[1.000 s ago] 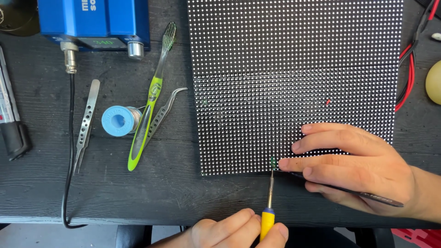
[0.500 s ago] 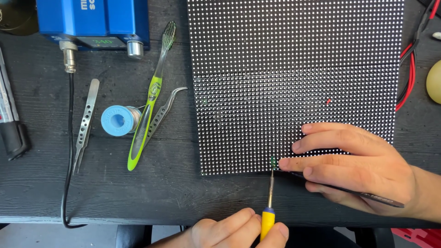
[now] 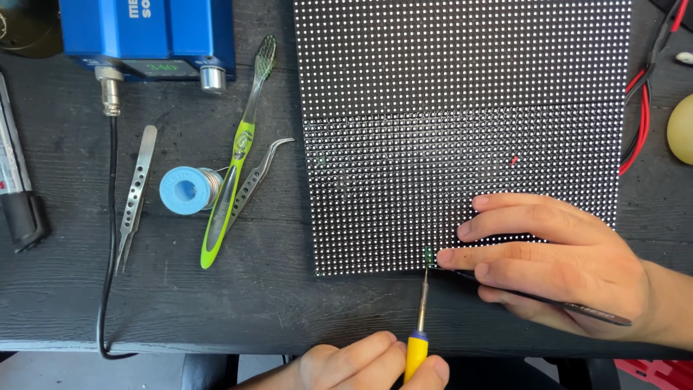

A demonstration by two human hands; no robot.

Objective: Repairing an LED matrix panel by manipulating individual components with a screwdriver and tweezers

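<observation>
Comparing with a second ago, nothing has shifted: both hands and the tools sit where they were. The dotted panel [image 3: 462, 130] lies flat on the dark table [image 3: 274, 310], its near edge just ahead of both hands. The left hand [image 3: 368, 365], at the table's near edge, is curled around the yellow handle of a soldering iron [image 3: 420, 318], whose thin tip reaches up to the panel's bottom edge. The right hand [image 3: 556, 263] rests on the panel's lower right corner, fingers stretched out and close together, pinching black tweezers [image 3: 548, 300] that meet the iron's tip at a small green speck [image 3: 428, 253]. Further left lie a green toothbrush [image 3: 234, 162], a blue solder spool [image 3: 188, 189] and two metal tweezers [image 3: 133, 195].
</observation>
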